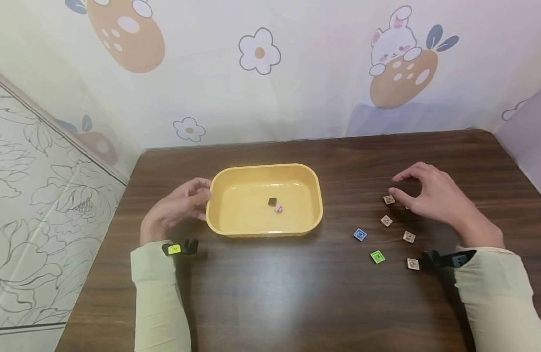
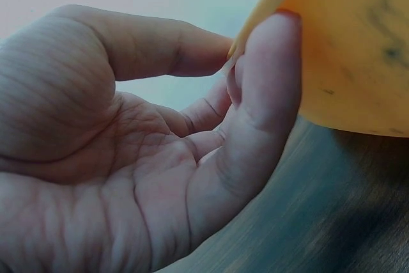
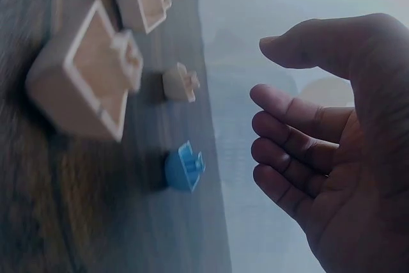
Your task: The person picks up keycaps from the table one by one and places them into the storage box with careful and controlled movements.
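My left hand [image 1: 178, 203] pinches the left rim of a yellow plastic basin [image 1: 263, 232], with thumb and fingers on either side of the wall [image 2: 358, 103]. Inside the basin lie a small dark square piece [image 1: 272, 201] and a small pink piece [image 1: 278, 209], side by side. My right hand [image 1: 433, 195] hovers over the right of the table, fingers loosely bent, thumb apart, holding nothing. Nearest its thumb is a beige keycap [image 1: 388, 199], hollow side up. Other beige keycaps [image 3: 83, 81] and a blue keycap [image 3: 184, 167] lie around; another is partly hidden under the hand.
A green keycap [image 1: 378, 256] and a beige keycap [image 1: 413, 264] lie nearer the front, by the right wrist strap. The dark wooden table [image 1: 261, 288] meets a patterned curtain [image 1: 296, 98] behind and a floral panel [image 1: 37, 220] at left.
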{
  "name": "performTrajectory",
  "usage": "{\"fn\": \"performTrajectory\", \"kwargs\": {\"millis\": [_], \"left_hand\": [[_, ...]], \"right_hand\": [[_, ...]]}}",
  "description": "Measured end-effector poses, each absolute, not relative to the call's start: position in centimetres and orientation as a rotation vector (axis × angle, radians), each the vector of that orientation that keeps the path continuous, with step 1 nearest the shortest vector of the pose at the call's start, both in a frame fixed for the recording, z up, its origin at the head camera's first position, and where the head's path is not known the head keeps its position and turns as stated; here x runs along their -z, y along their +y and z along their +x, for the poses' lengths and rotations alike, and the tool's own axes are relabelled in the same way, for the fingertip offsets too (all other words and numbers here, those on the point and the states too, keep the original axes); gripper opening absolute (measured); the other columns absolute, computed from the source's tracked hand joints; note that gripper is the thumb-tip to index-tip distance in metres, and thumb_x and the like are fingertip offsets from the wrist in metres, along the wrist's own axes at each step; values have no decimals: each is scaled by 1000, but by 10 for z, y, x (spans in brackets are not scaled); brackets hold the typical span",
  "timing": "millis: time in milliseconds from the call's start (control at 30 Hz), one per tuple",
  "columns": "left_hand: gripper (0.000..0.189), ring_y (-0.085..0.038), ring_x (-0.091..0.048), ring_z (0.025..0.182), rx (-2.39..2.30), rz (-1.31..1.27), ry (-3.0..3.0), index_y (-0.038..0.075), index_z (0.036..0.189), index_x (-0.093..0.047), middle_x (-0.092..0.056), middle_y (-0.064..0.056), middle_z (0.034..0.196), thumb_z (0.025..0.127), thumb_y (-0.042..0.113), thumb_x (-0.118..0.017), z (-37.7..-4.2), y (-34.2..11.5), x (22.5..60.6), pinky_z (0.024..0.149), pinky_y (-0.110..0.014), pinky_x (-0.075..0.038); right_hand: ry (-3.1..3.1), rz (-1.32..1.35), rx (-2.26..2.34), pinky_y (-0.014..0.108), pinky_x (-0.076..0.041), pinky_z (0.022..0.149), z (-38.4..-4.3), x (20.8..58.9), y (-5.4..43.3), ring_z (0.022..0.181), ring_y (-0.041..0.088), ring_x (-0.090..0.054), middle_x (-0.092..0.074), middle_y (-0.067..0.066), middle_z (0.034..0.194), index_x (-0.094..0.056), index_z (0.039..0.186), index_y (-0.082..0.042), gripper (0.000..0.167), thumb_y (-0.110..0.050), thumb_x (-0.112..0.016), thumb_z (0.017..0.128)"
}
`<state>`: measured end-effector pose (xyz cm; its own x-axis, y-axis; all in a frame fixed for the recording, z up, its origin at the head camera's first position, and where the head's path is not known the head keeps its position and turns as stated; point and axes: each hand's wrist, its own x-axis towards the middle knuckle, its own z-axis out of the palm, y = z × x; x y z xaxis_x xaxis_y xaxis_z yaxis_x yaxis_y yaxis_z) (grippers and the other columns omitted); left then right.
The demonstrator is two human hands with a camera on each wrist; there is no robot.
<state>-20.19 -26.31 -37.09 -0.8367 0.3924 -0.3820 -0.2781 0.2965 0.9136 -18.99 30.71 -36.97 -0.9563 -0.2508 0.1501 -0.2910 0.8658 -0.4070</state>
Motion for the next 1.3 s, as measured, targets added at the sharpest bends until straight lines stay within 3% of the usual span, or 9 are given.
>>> {"fn": "performTrajectory", "kwargs": {"millis": [700,1300], "left_hand": [[43,-18,-69,93,-1579,104,2018,-6,142,-39,-66,-8,104,106,10,-56,-202,-261,371,77,-37,-65],[43,-19,-69,94,-1570,91,2030,-5,143,-39,-64,-10,108,107,11,-56,-203,-258,371,78,-38,-65]], "right_hand": [[-3027,454,-615,50,-50,82,-182,390,313,99,33,-65,-70,17,110,-76,111,-7,33,-31,-83,89],[-2986,523,-580,43,-51,75,-182,396,317,89,26,-65,-71,12,102,-77,106,-8,29,-22,-88,84]]}}
